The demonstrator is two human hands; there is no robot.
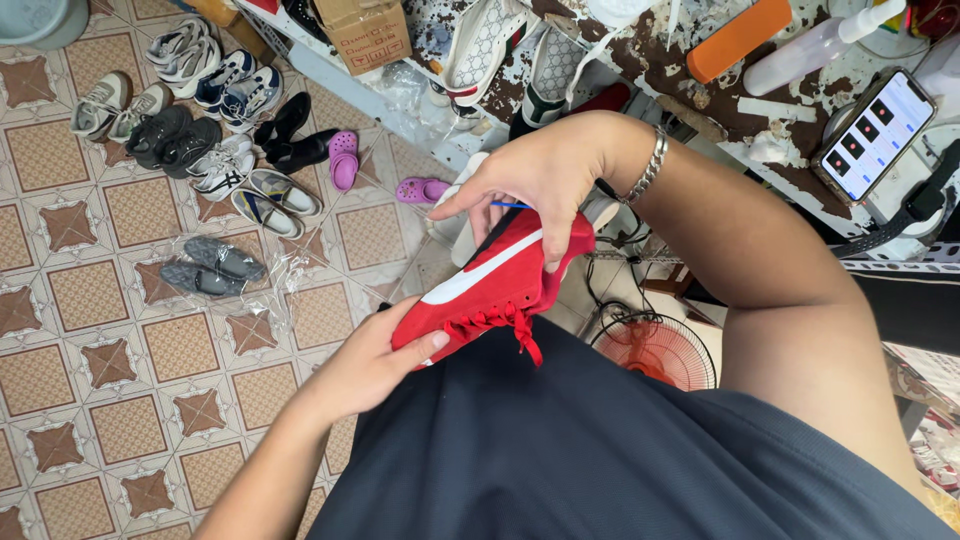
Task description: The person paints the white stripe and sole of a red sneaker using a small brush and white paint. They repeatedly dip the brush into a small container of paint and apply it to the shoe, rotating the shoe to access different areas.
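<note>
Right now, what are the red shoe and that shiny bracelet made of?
The red sneaker looks like suede: soft, matte and fuzzy, with a smooth white stripe and red fabric laces. The bracelet on the right wrist looks like silver-coloured metal, since its links glint, though plated plastic can't be ruled out.

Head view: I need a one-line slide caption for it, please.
Both hands hold a red sneaker, left hand at the toe, right hand at the heel.

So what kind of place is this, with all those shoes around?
Probably a shoe repair or cleaning workshop. Both hands, left hand and right hand, hold a red suede sneaker; pairs of shoes line the tiled floor; a stained workbench holds a spray bottle.
</note>
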